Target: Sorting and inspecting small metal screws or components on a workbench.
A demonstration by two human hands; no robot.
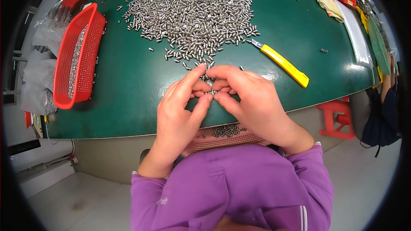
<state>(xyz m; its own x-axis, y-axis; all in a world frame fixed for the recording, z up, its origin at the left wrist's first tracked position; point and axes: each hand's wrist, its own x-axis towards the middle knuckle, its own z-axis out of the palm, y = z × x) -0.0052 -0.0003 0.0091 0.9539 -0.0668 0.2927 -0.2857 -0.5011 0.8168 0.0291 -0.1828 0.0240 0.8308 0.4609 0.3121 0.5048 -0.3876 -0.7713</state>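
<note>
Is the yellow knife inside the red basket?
No, the yellow knife lies on the green table right of the hands, far from the red basket at the left.

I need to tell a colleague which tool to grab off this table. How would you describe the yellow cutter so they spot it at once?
Start at the green table and its big heap of small metal pins. Just right of the heap's lower edge lies the utility knife, slanting down to the right. It is the only long yellow-handled thing there, with a short metal blade tip.
</note>
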